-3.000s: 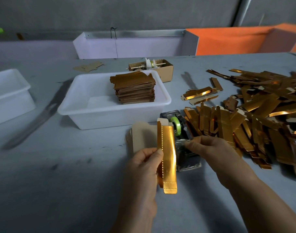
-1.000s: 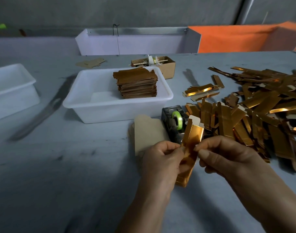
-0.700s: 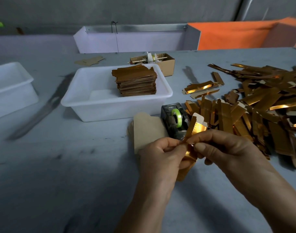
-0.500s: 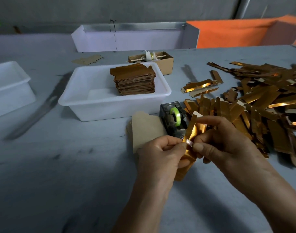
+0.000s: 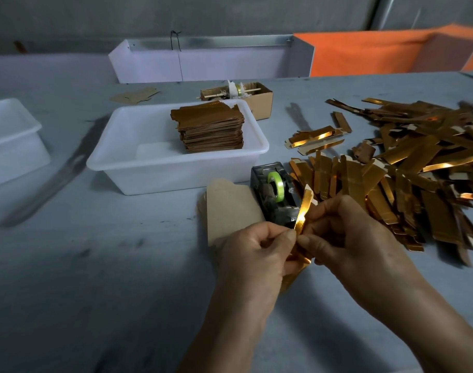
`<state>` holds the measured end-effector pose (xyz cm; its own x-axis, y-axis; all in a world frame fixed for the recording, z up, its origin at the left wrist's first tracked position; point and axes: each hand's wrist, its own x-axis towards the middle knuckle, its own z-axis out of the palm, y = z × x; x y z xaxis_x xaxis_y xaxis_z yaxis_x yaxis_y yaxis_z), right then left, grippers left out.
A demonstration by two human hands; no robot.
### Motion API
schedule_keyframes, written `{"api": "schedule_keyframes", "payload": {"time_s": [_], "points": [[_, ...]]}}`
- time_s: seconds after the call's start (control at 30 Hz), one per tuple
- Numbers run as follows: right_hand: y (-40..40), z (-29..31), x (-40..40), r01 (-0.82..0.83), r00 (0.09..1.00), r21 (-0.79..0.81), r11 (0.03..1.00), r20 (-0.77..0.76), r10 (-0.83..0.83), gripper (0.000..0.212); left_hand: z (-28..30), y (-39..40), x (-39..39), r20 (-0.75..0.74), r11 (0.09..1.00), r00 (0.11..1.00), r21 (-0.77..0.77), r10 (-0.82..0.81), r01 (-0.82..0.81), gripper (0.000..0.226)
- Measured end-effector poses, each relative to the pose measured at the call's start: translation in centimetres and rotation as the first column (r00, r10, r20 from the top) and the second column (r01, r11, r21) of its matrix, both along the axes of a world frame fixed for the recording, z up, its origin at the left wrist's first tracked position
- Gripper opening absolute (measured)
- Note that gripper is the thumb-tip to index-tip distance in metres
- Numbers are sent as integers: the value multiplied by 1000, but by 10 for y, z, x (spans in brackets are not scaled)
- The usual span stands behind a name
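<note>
A narrow gold foil carton blank (image 5: 304, 208) stands almost edge-on between my hands, just above the grey table. My left hand (image 5: 252, 254) pinches its left edge with thumb and forefinger. My right hand (image 5: 348, 238) grips it from the right, fingers curled round its upper part. The blank's lower end pokes out below my hands. Right behind it sits a dark tape dispenser (image 5: 274, 195) with a green tape roll (image 5: 275, 185). Whether any tape is on the blank I cannot tell.
A white tub (image 5: 149, 168) holds a stack of flat gold blanks (image 5: 209, 127). A big loose heap of gold blanks (image 5: 407, 168) covers the right. A plain brown card (image 5: 230, 208) lies left of the dispenser. A second white tub (image 5: 14, 141) is far left, a small cardboard box (image 5: 262, 99) behind.
The blank turned from flat-on in my left hand to nearly edge-on between both hands. My right hand left the tape dispenser and closed round the blank's upper part.
</note>
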<state>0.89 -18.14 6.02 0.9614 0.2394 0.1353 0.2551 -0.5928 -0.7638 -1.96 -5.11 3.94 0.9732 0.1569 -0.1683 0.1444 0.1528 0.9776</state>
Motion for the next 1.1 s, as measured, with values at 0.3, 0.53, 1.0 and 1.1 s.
{"api": "schedule_keyframes", "payload": {"time_s": [0.3,0.53,1.0,1.1], "points": [[9,3,-9,164,946,-255,953,314,-79,32,-6,-19,-6,223,932,955,261,196,-252,12],[2,-1,-5,230,932,-268,935,339,-132,47,-6,-9,-9,174,941,943,138,285,-309,13],[2,-21,3,68,920,546,835,-359,160,19,1,1,-13,25,995,995,16,99,-100,15],[0,-20,3,-13,917,557,830,-324,231,19,0,9,-10,-74,986,997,-163,22,-34,15]]}}
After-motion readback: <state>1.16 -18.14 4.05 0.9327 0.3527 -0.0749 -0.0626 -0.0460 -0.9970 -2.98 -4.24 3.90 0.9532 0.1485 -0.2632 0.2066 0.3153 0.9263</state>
